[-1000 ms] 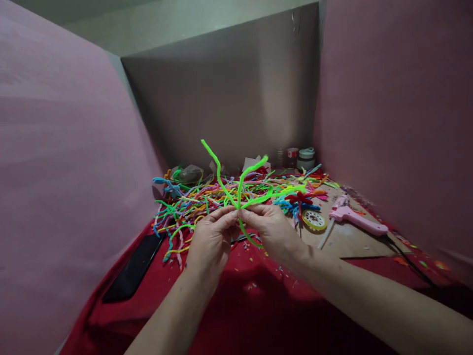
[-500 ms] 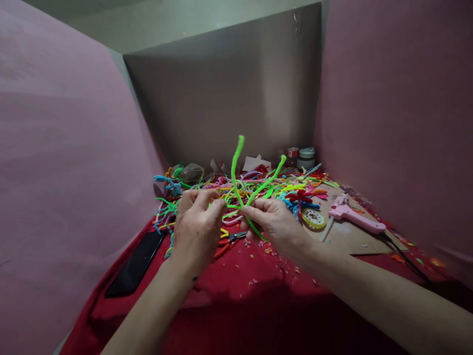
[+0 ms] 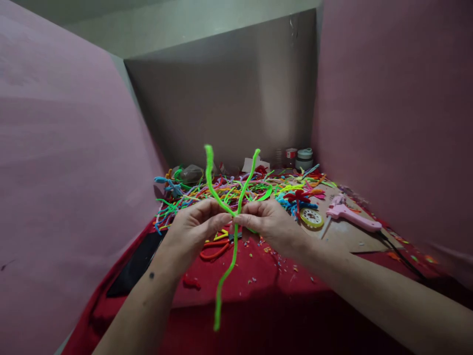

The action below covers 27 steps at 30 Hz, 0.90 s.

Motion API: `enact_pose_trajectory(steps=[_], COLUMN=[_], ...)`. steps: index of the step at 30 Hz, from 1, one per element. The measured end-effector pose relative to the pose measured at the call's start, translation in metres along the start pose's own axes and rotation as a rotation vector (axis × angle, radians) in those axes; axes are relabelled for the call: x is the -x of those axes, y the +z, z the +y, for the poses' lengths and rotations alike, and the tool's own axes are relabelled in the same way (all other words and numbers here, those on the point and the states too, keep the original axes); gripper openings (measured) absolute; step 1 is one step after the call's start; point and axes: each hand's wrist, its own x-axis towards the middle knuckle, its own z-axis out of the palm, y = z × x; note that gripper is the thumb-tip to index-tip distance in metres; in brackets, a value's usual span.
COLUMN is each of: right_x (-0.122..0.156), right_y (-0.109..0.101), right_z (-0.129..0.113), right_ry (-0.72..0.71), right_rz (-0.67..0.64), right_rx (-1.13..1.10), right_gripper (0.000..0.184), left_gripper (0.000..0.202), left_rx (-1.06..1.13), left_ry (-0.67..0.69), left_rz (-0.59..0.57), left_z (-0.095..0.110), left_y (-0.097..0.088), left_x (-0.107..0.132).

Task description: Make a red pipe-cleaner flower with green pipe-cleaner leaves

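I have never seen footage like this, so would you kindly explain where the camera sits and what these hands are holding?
There is no machine here: one camera sits on a person's head and looks forward and down at their own two bare hands, so the arms enter from the bottom edge. The left hand and the right hand pinch the green pipe cleaners where they cross; two ends stand up and one tail hangs down. Behind them, on the red cloth, lies a pile of coloured pipe cleaners. To the right are a yellow tape roll and a pink glue gun; to the left, a flat black thing, perhaps a phone. Pink panels close in both sides.
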Motion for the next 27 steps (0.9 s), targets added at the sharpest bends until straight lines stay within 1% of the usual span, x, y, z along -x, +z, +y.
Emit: enact_pose_trajectory(steps=[3, 5, 7, 9, 11, 13, 14, 17, 19, 21, 23, 25, 27], right_x=[0.001, 0.001, 0.001, 0.001, 0.002, 0.002, 0.002, 0.001, -0.001, -0.002, -0.001, 0.000, 0.000], right_y=[0.000, 0.000, 0.001, 0.002, 0.004, 0.008, 0.010, 0.016, 0.019, 0.022, 0.023, 0.022, 0.021], right_z=[0.001, 0.002, 0.003, 0.003, 0.003, 0.004, 0.005, 0.009, 0.012, 0.013, 0.013, 0.012, 0.010], right_ry=[-0.011, 0.006, 0.055, 0.087, 0.086, 0.081, 0.082, 0.093, 0.104, 0.118, 0.124, 0.101, 0.040], right_rz=[-0.041, -0.073, -0.078, -0.046, -0.025, -0.025, -0.017, 0.031, 0.038, 0.028, 0.014, 0.011, 0.021], right_rx=[0.113, 0.109, 0.040, -0.041, -0.122, -0.201, -0.243, -0.367, -0.409, -0.396, -0.361, -0.318, -0.276], right_gripper=[0.022, 0.019, 0.017, 0.014, 0.011, 0.012, 0.014, 0.024, 0.030, 0.029, 0.025, 0.021, 0.020], left_gripper=[0.015, 0.016, 0.017, 0.017, 0.016, 0.016, 0.016, 0.018, 0.019, 0.019, 0.018, 0.016, 0.015], left_rx=[0.109, 0.146, 0.202, 0.297, 0.380, 0.417, 0.415, 0.385, 0.399, 0.450, 0.504, 0.536, 0.549], left_ry=[-0.040, -0.054, -0.052, -0.042, -0.044, -0.046, -0.032, 0.037, 0.051, 0.030, 0.014, 0.035, 0.087], left_rz=[0.010, 0.037, 0.051, 0.068, 0.066, 0.072, 0.093, 0.223, 0.274, 0.267, 0.258, 0.278, 0.311], left_z=[-0.003, -0.005, -0.006, -0.006, -0.005, -0.006, -0.006, -0.009, -0.011, -0.013, -0.016, -0.017, -0.019], left_y=[0.005, 0.010, 0.014, 0.017, 0.018, 0.019, 0.019, 0.024, 0.029, 0.032, 0.034, 0.033, 0.030], left_x=[-0.002, -0.001, 0.001, 0.003, 0.003, 0.002, 0.001, 0.001, 0.001, 0.002, 0.002, 0.000, -0.003])
